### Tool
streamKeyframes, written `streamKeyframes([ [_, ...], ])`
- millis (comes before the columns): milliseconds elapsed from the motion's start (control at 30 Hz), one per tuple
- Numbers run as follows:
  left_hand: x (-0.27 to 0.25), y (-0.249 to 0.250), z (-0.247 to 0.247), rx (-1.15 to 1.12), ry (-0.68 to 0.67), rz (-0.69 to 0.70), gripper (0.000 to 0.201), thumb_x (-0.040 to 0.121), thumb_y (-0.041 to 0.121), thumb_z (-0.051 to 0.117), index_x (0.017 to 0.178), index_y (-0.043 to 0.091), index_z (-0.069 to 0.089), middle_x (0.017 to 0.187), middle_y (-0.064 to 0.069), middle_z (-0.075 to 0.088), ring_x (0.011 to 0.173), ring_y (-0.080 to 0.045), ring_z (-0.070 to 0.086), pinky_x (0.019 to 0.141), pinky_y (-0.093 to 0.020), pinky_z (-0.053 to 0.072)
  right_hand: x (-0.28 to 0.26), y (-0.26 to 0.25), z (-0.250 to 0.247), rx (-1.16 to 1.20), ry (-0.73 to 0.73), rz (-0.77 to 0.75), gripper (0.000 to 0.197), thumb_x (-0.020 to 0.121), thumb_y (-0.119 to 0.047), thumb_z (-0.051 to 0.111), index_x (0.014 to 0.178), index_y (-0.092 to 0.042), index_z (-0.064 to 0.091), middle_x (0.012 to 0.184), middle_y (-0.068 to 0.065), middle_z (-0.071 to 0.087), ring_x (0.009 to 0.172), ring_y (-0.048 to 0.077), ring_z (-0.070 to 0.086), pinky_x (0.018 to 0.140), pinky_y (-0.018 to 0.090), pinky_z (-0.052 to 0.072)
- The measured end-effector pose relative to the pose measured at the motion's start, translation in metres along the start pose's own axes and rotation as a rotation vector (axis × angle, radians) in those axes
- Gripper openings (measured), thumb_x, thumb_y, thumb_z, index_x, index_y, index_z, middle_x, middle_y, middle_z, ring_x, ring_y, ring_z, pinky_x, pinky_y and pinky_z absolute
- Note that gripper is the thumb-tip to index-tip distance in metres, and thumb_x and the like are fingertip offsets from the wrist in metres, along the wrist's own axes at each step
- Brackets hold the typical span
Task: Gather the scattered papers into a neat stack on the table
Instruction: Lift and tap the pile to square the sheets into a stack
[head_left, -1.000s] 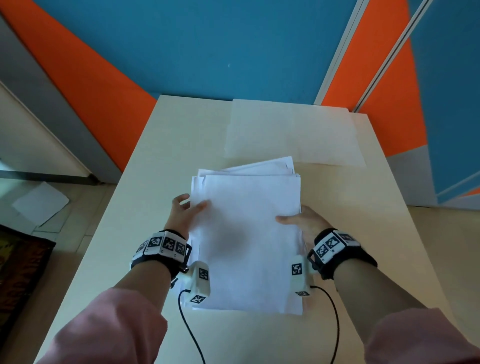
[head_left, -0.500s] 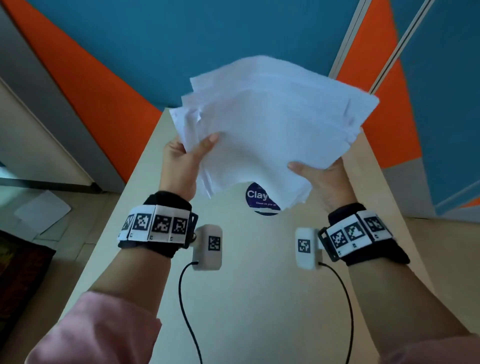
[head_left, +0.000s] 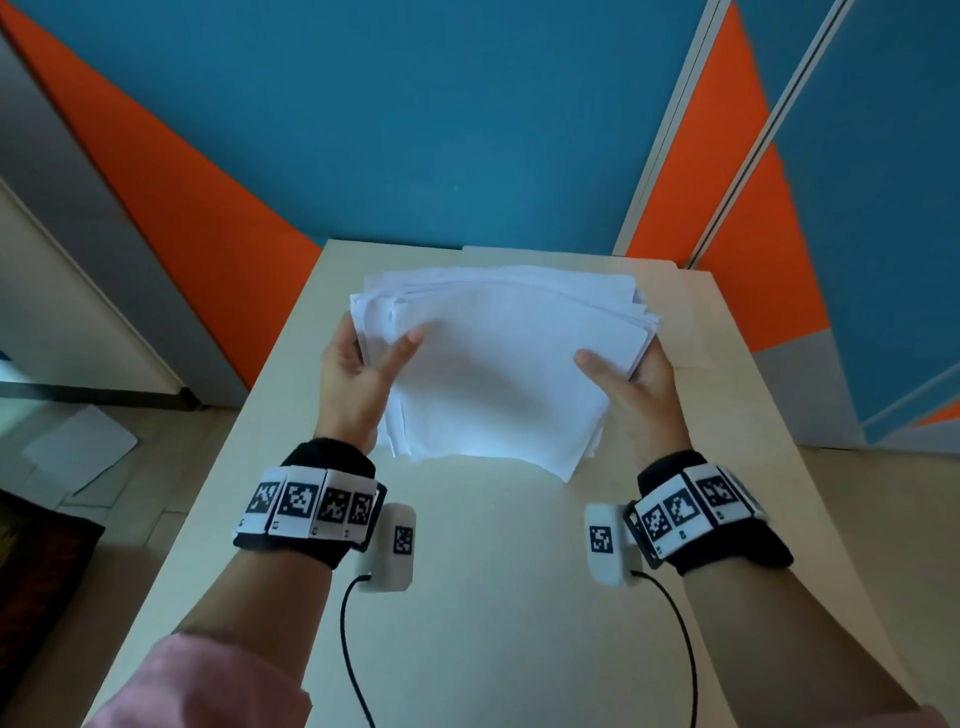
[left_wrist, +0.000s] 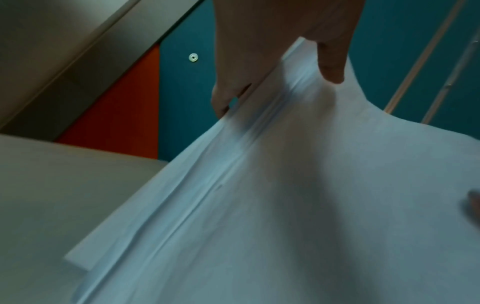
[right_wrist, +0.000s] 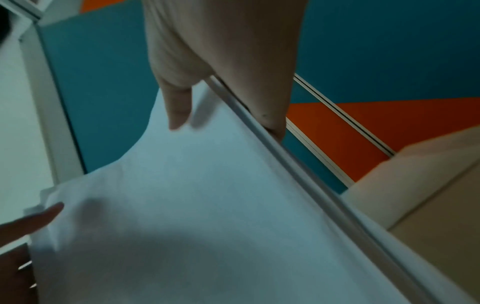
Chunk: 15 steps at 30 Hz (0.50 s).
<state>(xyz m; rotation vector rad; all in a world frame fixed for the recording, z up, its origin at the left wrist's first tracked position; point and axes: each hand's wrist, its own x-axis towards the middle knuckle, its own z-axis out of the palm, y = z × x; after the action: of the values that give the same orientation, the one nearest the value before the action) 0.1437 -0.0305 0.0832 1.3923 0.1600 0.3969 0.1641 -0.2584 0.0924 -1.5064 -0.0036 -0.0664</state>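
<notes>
A thick bundle of white papers (head_left: 498, 364) stands tilted over the middle of the beige table (head_left: 467, 597), its lower edge near or on the tabletop. My left hand (head_left: 358, 369) grips the bundle's left edge, thumb on the front sheet and fingers behind. My right hand (head_left: 628, 379) grips the right edge the same way. In the left wrist view the papers (left_wrist: 285, 195) show uneven, stepped edges under the left hand (left_wrist: 275, 67). The right wrist view shows the papers (right_wrist: 194, 205) with a tighter right edge pinched by the right hand (right_wrist: 221, 92).
A large pale sheet (head_left: 675, 312) lies flat at the table's far end behind the bundle. One loose white paper (head_left: 78, 447) lies on the floor to the left, near a dark mat (head_left: 31, 561). Blue and orange wall panels (head_left: 467, 130) close off the far side.
The bundle lay flat on the table a second ago. Both hands lifted it high half a second ago, uncovering a blue sticker, and have now lowered it toward the tabletop, hiding the sticker again.
</notes>
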Motion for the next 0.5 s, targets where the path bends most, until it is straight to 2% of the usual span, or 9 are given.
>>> streamKeyframes([
  [67,-0.001,0.005,0.005,-0.006,0.000,0.058,0.028,0.076,0.025,0.072,0.099,0.025,0.057,0.101,0.003,0.064,0.097,-0.006,0.064,0.089,-0.019,0.050,-0.001,-0.010,0.003,0.072,0.083,-0.083,0.031,0.087,-0.018,0.063,0.116,-0.022,0.054,0.120,0.007,0.062,0.108,0.018,0.063,0.096,0.036,0.052],
  [100,-0.002,0.010,0.010,-0.006,0.035,0.069,0.024,0.078,0.028,0.070,0.096,0.028,0.054,0.097,0.008,0.061,0.089,0.004,0.061,0.083,-0.008,0.047,0.000,-0.015,0.006,0.084,0.152,-0.118,0.023,0.085,-0.031,0.063,0.106,-0.027,0.056,0.118,0.008,0.062,0.111,0.024,0.060,0.099,0.043,0.049],
  [133,-0.002,0.015,0.016,-0.003,0.093,0.073,0.018,0.080,0.034,0.066,0.091,0.031,0.052,0.093,0.010,0.056,0.082,0.008,0.057,0.077,-0.004,0.044,0.001,-0.021,0.010,0.086,0.222,-0.148,0.021,0.081,-0.043,0.061,0.095,-0.028,0.057,0.111,0.008,0.062,0.110,0.031,0.058,0.100,0.049,0.046],
  [200,-0.002,0.022,0.024,-0.011,0.206,0.097,0.019,0.081,0.048,0.056,0.081,0.030,0.052,0.080,0.010,0.049,0.073,-0.001,0.046,0.071,-0.012,0.037,0.002,-0.030,0.019,0.085,0.318,-0.192,0.031,0.077,-0.055,0.057,0.076,-0.025,0.054,0.086,0.003,0.057,0.097,0.037,0.055,0.093,0.051,0.045],
  [267,-0.001,0.026,0.032,-0.036,0.309,0.099,0.029,0.086,0.047,0.051,0.067,0.025,0.047,0.062,0.014,0.038,0.062,-0.005,0.034,0.064,-0.019,0.028,0.005,-0.034,0.026,0.099,0.366,-0.220,0.040,0.079,-0.054,0.058,0.060,-0.023,0.042,0.067,-0.004,0.043,0.073,0.028,0.044,0.075,0.038,0.042],
  [333,0.001,0.029,0.037,-0.058,0.387,0.097,0.040,0.090,0.042,0.053,0.056,0.026,0.037,0.047,0.015,0.031,0.052,-0.002,0.027,0.056,-0.017,0.023,0.010,-0.034,0.028,0.088,0.406,-0.232,0.046,0.082,-0.046,0.061,0.054,-0.024,0.033,0.058,-0.009,0.033,0.064,0.013,0.035,0.069,0.026,0.033],
  [367,0.002,0.029,0.039,-0.059,0.412,0.101,0.045,0.090,0.039,0.055,0.054,0.026,0.033,0.042,0.014,0.028,0.048,-0.002,0.025,0.052,-0.015,0.021,0.012,-0.033,0.028,0.076,0.425,-0.232,0.047,0.082,-0.042,0.064,0.053,-0.023,0.032,0.056,-0.010,0.032,0.061,0.010,0.033,0.067,0.024,0.032],
  [433,0.005,0.031,0.041,-0.041,0.449,0.100,0.047,0.088,0.036,0.060,0.053,0.025,0.031,0.040,0.013,0.025,0.043,-0.003,0.025,0.047,-0.014,0.020,0.017,-0.030,0.028,0.041,0.446,-0.237,0.046,0.082,-0.031,0.068,0.053,-0.021,0.033,0.054,-0.009,0.032,0.055,0.007,0.031,0.060,0.020,0.031],
  [500,0.009,0.030,0.040,-0.013,0.467,0.069,0.042,0.085,0.033,0.064,0.056,0.024,0.036,0.051,0.013,0.026,0.046,-0.003,0.026,0.050,-0.016,0.022,0.019,-0.026,0.026,-0.007,0.474,-0.253,0.041,0.081,-0.018,0.068,0.057,-0.020,0.035,0.057,-0.008,0.035,0.051,0.002,0.033,0.056,0.014,0.032],
])
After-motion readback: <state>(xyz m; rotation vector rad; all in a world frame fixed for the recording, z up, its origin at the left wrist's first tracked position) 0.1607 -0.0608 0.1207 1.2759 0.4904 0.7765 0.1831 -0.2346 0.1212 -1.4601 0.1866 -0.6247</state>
